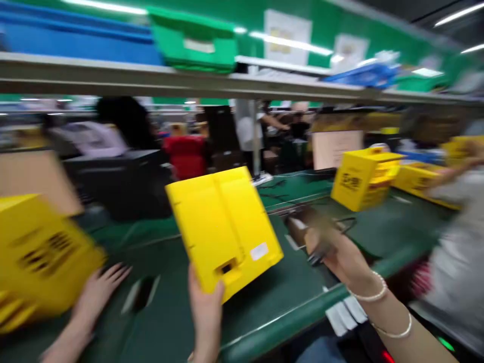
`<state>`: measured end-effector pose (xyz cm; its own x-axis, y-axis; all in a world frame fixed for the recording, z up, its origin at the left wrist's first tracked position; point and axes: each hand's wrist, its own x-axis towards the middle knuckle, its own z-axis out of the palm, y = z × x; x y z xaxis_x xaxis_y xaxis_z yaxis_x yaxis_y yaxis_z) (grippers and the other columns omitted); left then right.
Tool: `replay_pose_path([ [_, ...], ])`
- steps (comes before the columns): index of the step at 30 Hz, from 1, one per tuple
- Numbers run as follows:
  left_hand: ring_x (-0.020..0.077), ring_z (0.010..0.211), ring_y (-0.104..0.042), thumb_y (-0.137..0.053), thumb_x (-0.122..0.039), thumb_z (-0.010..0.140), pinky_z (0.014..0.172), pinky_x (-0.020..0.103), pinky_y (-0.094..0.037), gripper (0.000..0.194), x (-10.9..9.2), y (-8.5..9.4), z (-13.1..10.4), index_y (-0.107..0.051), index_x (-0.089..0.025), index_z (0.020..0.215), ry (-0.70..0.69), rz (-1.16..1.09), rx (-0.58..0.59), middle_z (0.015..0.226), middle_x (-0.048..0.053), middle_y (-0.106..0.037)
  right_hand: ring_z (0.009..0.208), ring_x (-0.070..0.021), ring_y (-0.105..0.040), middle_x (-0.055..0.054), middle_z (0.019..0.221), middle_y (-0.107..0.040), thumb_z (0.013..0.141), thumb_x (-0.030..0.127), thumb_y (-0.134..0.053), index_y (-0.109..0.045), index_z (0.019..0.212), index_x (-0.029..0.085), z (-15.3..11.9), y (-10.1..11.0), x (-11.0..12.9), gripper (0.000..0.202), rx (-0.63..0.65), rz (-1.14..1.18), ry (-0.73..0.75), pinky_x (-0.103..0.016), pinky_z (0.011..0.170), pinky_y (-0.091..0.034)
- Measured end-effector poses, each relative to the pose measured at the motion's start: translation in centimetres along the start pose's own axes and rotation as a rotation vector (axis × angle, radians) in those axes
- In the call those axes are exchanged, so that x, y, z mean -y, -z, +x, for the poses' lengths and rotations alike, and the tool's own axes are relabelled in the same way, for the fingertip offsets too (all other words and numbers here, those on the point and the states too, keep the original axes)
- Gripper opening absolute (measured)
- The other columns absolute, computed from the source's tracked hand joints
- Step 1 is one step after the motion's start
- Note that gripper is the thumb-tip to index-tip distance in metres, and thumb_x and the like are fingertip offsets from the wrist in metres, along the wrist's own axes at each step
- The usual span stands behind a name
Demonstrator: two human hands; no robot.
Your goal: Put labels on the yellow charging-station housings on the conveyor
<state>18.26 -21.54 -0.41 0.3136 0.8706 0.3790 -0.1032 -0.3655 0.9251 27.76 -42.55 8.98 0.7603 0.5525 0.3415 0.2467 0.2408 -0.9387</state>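
My left hand [206, 307] grips the near bottom edge of a flat, unfolded yellow carton [223, 227] and holds it tilted above the green belt [272, 297]. The carton has a small white label near its lower right corner. My right hand [342, 257], with bead bracelets on the wrist, is closed around a small dark object [313, 229] that motion blur makes hard to identify. It hovers just right of the carton.
Another person's hand [100, 290] rests on the belt at bottom left beside a folded yellow box [38, 257]. An upright yellow box [363, 179] stands on the belt at the right, near a co-worker's arm [454, 171]. Overhead, a shelf [189, 83] carries green and blue bins.
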Motion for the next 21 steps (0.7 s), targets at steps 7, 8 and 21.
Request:
replay_pose_path([
  [7,0.0276,0.136,-0.048,-0.071,-0.021,0.073,0.116,0.040,-0.042,0.080,5.1,7.2,-0.8,-0.039,-0.021,0.147,0.079,0.080,-0.021,0.149,0.011,-0.047,0.089,-0.0205,-0.063,-0.002,0.098,-0.068,0.101,0.037,-0.052,-0.065,0.101,0.024,1.0,-12.3,-8.8,0.018,0.464,-0.564,0.298,-0.033,0.078,-0.048],
  [8,0.0279,0.140,-0.044,-0.069,-0.018,0.072,0.119,0.040,-0.037,0.085,5.5,7.1,-1.0,-0.034,-0.020,0.149,0.087,0.053,0.015,0.153,0.011,-0.042,0.089,-0.0208,-0.062,-0.002,0.100,-0.068,0.102,0.034,-0.051,-0.064,0.104,0.025,0.8,-12.2,-9.5,0.017,0.449,-0.637,0.356,-0.033,0.078,-0.048],
  [21,0.0292,0.145,-0.037,-0.067,-0.019,0.066,0.124,0.043,-0.029,0.089,5.7,6.5,-0.1,-0.035,-0.020,0.148,0.157,0.000,0.003,0.155,0.011,-0.039,0.080,-0.0244,-0.055,-0.008,0.087,-0.063,0.102,0.011,-0.044,-0.058,0.108,0.011,-0.2,-13.5,-10.2,0.015,0.437,-1.096,0.847,-0.039,0.077,-0.037],
])
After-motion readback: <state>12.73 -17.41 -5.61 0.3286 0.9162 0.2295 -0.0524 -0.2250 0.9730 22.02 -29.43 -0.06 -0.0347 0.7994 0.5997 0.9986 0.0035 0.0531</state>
